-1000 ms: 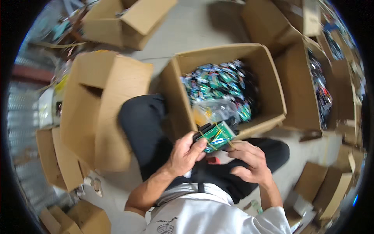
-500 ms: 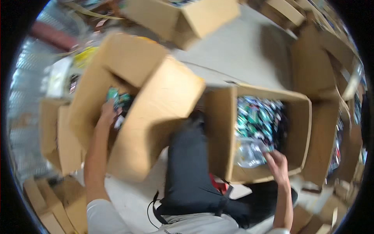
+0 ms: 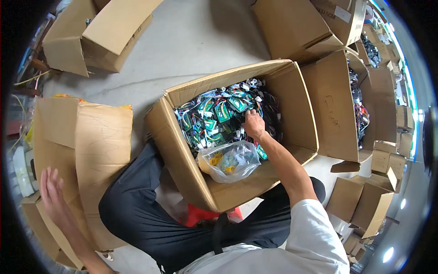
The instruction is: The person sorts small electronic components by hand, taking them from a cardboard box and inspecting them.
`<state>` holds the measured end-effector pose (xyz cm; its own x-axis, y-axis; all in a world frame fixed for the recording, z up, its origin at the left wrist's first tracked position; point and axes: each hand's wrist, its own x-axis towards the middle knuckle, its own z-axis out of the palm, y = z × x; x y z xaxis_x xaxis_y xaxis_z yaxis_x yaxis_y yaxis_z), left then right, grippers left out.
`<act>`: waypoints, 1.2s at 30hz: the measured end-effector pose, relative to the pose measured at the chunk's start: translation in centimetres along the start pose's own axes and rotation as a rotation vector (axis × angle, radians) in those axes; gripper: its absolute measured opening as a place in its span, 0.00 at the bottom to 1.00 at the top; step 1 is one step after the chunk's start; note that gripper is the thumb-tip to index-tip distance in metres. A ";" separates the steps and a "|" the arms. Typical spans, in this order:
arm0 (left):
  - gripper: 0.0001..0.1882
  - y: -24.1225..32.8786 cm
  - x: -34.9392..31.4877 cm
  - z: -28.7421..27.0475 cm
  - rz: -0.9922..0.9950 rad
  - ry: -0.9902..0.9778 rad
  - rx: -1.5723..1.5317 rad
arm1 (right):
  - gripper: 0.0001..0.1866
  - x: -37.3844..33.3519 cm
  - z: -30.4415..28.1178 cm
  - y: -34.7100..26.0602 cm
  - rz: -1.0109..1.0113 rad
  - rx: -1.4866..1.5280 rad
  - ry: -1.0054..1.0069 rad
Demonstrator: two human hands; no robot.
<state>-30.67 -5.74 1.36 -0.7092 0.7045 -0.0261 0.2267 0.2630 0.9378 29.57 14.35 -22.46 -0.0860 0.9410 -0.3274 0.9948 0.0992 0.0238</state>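
Note:
Between my legs stands an open cardboard box (image 3: 159, 137), heaped with green circuit boards (image 3: 222, 112) trailing coloured wires and white plugs. My right hand (image 3: 254, 123) reaches into it, fingers bent down against the boards. What its fingertips hold, if anything, is hidden among the wires. A clear plastic bag (image 3: 239, 166) with small yellow pieces inside rests on the near part of the heap, just below that hand. At the far left, my left hand (image 3: 52, 189) is held over another open carton (image 3: 102, 137), its fingers stretched out and nothing in them.
One more open carton (image 3: 123, 27) stands at the upper left on the grey floor (image 3: 182, 45). To the right, a tall carton (image 3: 328, 105) holds dark wired parts (image 3: 360, 114). Several smaller boxes (image 3: 365, 201) crowd the right side. Something red (image 3: 198, 214) lies beneath my legs.
My view has turned toward the right-hand box. My left hand, earlier at green boards in the left carton, is now empty. My right hand has moved from the plastic bag to the heap.

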 end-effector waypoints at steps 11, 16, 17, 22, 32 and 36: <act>0.13 7.0 -22.3 30.0 -0.394 -0.691 -0.500 | 0.07 8.0 0.6 -2.4 -0.228 0.058 0.327; 0.34 1.5 -23.4 34.5 -1.065 -0.735 -0.783 | 0.05 0.0 -6.8 -2.8 -0.274 0.765 0.417; 0.38 0.6 -22.9 35.3 -1.245 -0.708 -0.908 | 0.03 -3.4 -9.8 -3.7 -0.367 0.858 0.379; 0.26 0.0 -22.5 38.3 -1.308 -0.700 -1.240 | 0.25 -13.7 -12.3 -2.9 -0.929 0.831 0.112; 0.18 1.8 -20.8 35.0 -0.939 -0.557 -0.983 | 0.15 4.6 0.9 6.2 -0.094 0.140 0.038; 0.16 0.8 -22.7 33.5 -0.898 -0.487 -0.987 | 0.11 1.9 -3.4 6.8 0.038 0.591 0.217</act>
<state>7.96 0.58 -8.87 -0.0178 0.7533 -0.6574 -0.8657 0.3174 0.3871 35.97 17.89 -19.65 0.0022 0.9908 -0.1357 0.8545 -0.0723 -0.5144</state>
